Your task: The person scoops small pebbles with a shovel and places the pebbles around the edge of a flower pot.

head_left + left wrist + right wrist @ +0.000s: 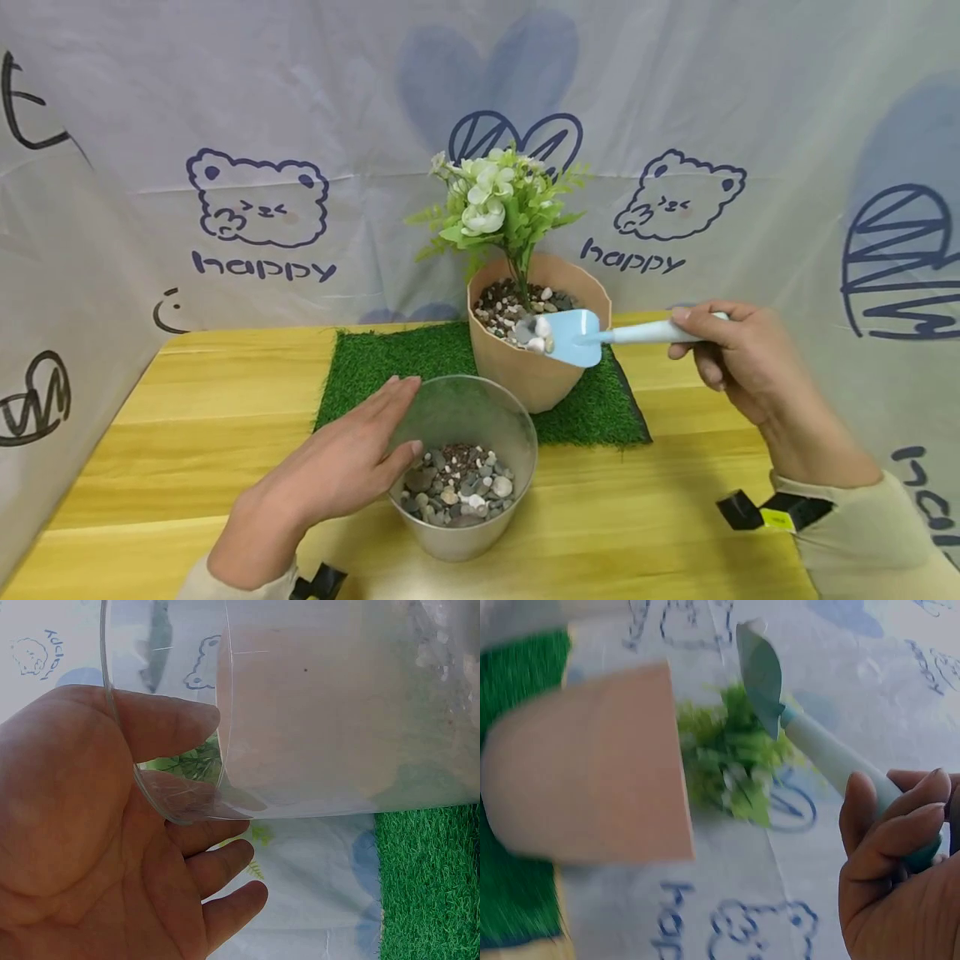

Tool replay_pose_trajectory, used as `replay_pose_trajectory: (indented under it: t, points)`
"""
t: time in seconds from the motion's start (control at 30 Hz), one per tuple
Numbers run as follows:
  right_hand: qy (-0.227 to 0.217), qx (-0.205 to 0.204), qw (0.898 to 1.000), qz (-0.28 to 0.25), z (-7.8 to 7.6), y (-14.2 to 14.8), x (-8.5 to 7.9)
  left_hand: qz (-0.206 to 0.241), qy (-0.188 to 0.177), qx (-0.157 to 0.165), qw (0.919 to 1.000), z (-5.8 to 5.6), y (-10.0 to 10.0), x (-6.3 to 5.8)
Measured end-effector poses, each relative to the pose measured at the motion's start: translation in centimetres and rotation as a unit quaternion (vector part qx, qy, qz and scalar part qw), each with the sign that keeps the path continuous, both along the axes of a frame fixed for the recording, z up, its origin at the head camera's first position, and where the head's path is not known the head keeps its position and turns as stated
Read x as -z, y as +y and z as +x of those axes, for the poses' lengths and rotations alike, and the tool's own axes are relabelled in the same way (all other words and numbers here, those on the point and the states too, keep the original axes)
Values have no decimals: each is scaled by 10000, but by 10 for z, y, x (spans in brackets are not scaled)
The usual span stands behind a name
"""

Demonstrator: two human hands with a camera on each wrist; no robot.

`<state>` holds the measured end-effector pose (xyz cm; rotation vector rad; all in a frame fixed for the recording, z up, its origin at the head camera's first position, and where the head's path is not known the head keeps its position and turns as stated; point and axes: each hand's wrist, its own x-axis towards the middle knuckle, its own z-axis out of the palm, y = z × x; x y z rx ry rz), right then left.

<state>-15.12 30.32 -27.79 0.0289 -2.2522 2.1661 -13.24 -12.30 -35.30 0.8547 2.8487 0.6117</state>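
A light blue scoop (576,337) is in my right hand (757,375), which grips its handle (648,332). White and grey pebbles (537,335) lie at the scoop's tip, over the tan flowerpot (517,375). White artificial flowers (487,196) with green leaves stand in the pot among dark and pale stones. My left hand (337,458) is at the left rim of a clear plastic bucket (465,546), its fingers nearly straight. In the left wrist view, the thumb (176,724) overlaps the rim; I cannot tell how firmly it touches. Pebbles (468,492) and brown grit cover the bucket's bottom.
Under the flowerpot lies a green artificial grass mat (390,367), on a yellow wood-grain table (637,517). A pale cloth (360,100) with bear and heart drawings hangs close behind the pot and along the sides. The bucket stands in front of the pot.
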Motion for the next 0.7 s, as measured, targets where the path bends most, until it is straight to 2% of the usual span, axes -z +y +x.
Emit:
replay_pose_trajectory:
  t: [0.07, 0.13, 0.2, 0.3, 0.33, 0.37, 0.43, 0.7]
  points:
    - [60, 372, 9991, 214, -4, 8, -5, 21, -11, 4, 10000, 0, 0, 0]
    - [126, 799, 9933, 825, -8, 12, -8, 16, -11, 4, 10000, 0, 0, 0]
    - [134, 1185, 9794, 1631, -11, 12, -10, 19, -19, 6, 10000, 0, 0, 0]
    - [89, 1561, 9487, 2748, -14, 8, -8, -12, -65, -12, 10000, 0, 0, 0]
    - [93, 1619, 9414, 2958, -15, 7, -7, -14, -88, -16, 10000, 0, 0, 0]
    - [107, 1668, 9362, 3091, -15, 6, -5, -16, -111, -20, 9999, -1, 0, 0]
    - [181, 1708, 9325, 3176, -16, 4, -3, -22, -151, -28, 9999, -1, 0, -1]
    - [305, 1763, 9292, 3234, -24, -1, 3, -39, -136, -23, 9999, -1, -1, -1]
